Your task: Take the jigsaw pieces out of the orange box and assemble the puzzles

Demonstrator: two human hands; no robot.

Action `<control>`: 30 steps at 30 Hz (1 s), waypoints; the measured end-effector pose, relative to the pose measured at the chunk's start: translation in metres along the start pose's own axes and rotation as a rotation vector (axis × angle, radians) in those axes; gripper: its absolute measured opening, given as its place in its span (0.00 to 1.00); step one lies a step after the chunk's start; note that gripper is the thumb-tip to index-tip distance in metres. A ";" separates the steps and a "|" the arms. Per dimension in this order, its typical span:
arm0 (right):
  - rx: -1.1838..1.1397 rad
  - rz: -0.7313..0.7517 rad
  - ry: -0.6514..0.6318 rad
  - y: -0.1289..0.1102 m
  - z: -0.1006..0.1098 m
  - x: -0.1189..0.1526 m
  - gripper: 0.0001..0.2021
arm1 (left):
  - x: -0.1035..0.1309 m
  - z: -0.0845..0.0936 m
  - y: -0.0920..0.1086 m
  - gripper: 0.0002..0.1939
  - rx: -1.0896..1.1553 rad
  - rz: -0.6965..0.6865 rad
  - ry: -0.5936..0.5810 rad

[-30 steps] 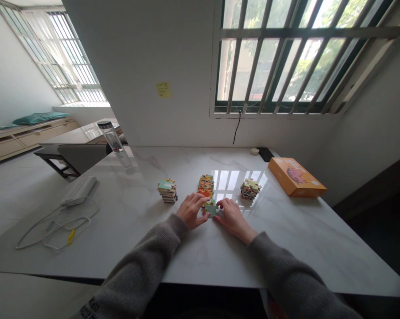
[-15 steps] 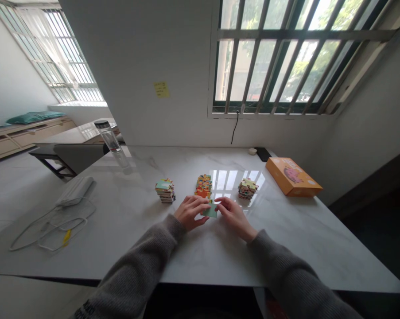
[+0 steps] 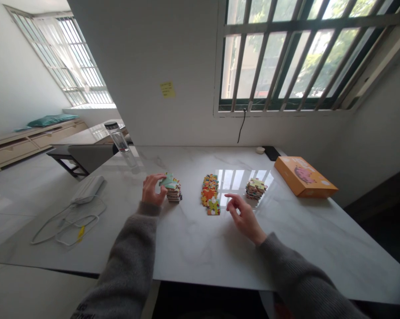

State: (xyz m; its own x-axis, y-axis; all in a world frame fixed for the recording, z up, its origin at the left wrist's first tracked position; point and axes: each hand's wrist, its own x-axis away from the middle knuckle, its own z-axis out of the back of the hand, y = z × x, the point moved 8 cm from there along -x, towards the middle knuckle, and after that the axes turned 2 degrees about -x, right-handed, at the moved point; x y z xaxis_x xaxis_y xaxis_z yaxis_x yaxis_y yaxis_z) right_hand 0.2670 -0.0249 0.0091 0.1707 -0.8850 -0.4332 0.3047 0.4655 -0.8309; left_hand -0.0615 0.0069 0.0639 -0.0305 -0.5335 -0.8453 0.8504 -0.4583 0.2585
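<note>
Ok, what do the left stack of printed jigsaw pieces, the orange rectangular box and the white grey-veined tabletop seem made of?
Left stack of printed jigsaw pieces: likely thick cardboard, judging by the printed top and pale, layered edges.
Orange rectangular box: probably smooth printed card, given its graphics and crisp edges.
White grey-veined tabletop: glossy stone or stone-look material; bright reflections show polish, but not which.

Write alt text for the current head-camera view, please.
A person's left hand holds a green puzzle piece at a stack of pieces; the right hand, holding nothing visible, is beside a colourful puzzle strip. Another stack and an orange box sit farther right on a marbled white table.
</note>
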 end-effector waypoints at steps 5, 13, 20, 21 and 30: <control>0.024 0.021 -0.009 -0.003 0.000 0.000 0.14 | 0.001 -0.020 -0.012 0.14 0.038 0.001 -0.108; 0.065 0.023 -0.026 -0.002 -0.002 0.002 0.14 | 0.003 -0.023 -0.011 0.13 0.068 0.012 -0.148; 0.100 0.002 -0.065 0.005 -0.007 0.002 0.14 | 0.002 -0.015 -0.007 0.16 0.096 0.002 -0.129; 0.113 -0.007 -0.085 0.008 -0.009 0.002 0.14 | 0.002 -0.009 -0.002 0.18 0.078 -0.005 -0.073; 0.499 0.045 -0.246 0.024 -0.037 0.001 0.22 | 0.041 -0.062 0.119 0.19 0.242 -0.298 -0.357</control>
State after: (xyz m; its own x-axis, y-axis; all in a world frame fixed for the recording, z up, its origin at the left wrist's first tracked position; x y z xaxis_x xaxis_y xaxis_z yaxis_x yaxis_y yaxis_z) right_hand 0.2400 -0.0147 -0.0238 0.3894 -0.8637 -0.3200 0.6885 0.5037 -0.5218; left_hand 0.0712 -0.0253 0.0307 -0.4661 -0.5443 -0.6975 0.6328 -0.7561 0.1672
